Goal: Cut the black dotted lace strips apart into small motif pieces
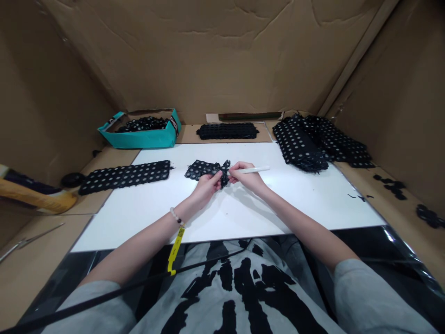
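Over the middle of the white board (194,213), my left hand (207,188) is closed on a small black piece of fabric with pale dots (200,169). The piece is bunched up at its right end. My right hand (246,176) is closed around a slim white pen-like tool (255,170), its shaft pointing right. The tool's tip meets the bunched end between my two hands and is hidden there. Left of my hands lies a flat dotted black strip (128,177).
A teal box (142,138) of dotted pieces stands back left. A dark stack (227,131) lies at the back, and dotted piles (302,144) at the right. Scissors (31,239) and a yellow container (38,192) are left. Black scraps (392,186) lie right. Cardboard walls (208,55) surround.
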A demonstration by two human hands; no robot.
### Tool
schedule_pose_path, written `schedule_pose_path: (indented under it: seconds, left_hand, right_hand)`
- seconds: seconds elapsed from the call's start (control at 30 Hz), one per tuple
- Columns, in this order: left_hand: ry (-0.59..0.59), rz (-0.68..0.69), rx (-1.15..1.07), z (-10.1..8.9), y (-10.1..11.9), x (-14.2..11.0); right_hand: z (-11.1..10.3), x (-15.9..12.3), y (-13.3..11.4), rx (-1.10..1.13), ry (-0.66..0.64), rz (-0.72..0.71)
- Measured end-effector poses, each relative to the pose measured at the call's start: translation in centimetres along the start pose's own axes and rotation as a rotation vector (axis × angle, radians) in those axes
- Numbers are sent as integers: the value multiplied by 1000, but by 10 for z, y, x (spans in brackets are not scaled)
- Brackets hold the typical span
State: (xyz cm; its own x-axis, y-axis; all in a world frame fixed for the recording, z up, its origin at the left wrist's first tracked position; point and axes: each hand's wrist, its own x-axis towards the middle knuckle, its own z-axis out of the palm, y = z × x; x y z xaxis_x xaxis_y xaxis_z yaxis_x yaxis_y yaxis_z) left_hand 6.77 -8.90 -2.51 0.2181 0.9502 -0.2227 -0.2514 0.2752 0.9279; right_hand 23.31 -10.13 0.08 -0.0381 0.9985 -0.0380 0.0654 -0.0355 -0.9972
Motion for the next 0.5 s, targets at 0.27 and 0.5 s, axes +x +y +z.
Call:
schedule_pose_path:
  seconds: [0.27,0.5]
  left_hand:
    - [-61,6,52,-1,-3,-1]
    - [35,-8,-9,-3,0,5]
  right_hand:
    - [2,-6,11,-373,72,-214]
    - [-13,4,8,-328,12,-189]
